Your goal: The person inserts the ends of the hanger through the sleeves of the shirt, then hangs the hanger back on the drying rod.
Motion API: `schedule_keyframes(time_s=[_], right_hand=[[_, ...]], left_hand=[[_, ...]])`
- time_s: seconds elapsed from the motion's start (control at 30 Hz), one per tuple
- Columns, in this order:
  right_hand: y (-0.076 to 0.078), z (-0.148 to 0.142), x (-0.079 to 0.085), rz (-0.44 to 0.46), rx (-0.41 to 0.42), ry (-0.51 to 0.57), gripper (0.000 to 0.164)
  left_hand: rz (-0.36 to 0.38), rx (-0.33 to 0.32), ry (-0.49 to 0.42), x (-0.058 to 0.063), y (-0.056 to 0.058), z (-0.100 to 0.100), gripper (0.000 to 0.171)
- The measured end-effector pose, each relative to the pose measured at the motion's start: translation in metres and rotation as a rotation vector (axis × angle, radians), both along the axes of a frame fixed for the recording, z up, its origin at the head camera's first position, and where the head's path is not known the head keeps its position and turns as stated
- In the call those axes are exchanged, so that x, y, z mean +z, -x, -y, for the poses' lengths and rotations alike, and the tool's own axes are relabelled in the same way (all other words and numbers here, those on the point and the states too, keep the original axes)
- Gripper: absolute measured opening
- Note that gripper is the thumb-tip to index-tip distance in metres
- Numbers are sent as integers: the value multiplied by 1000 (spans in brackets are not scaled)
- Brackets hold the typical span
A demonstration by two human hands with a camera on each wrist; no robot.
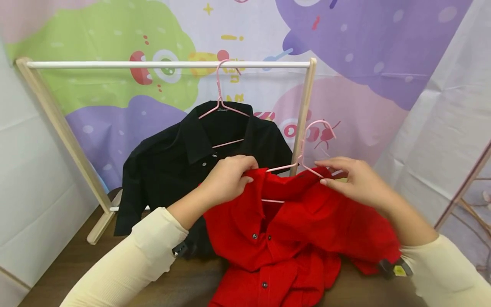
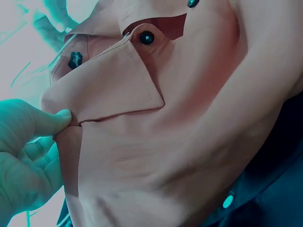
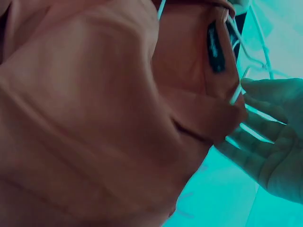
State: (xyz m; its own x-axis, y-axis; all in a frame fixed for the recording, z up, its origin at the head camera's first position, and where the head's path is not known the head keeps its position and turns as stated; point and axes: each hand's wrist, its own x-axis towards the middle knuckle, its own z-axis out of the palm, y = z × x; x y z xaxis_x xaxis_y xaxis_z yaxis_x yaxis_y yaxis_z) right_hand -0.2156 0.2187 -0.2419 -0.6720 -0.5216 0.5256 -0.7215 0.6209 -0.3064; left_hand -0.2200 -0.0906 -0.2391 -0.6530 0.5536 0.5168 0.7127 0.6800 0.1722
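A red shirt with dark buttons hangs about a pink hanger, whose hook stands free in front of the rack's right post. My left hand pinches the shirt by its collar and shoulder on the left; the left wrist view shows that thumb pressed on the cloth below the collar point. At the collar's other side my right hand holds the shirt beside the hanger's arm. In the right wrist view the fingers of this hand reach behind the collar, partly hidden by it.
A black shirt hangs on another pink hanger, hooked over the white rod of a wooden-legged rack. The rack stands on a brown table. Behind it hangs a cartoon-print cloth; white panels flank both sides.
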Motion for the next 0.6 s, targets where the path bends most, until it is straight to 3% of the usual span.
schedule_keyframes(time_s=[0.27, 0.43, 0.5, 0.6], right_hand=[[3, 20, 2, -120, -29, -56, 18], [1, 25, -1, -248, -78, -89, 11], [0, 27, -2, -299, -101, -107, 11], [-1, 29, -2, -346, -124, -116, 12]], left_hand=[[-25, 3, -26, -3, -6, -3, 18], [-4, 19, -31, -4, -7, -2, 16], [31, 33, -37, -3, -7, -1, 16], [162, 10, -74, 1, -5, 1, 17]])
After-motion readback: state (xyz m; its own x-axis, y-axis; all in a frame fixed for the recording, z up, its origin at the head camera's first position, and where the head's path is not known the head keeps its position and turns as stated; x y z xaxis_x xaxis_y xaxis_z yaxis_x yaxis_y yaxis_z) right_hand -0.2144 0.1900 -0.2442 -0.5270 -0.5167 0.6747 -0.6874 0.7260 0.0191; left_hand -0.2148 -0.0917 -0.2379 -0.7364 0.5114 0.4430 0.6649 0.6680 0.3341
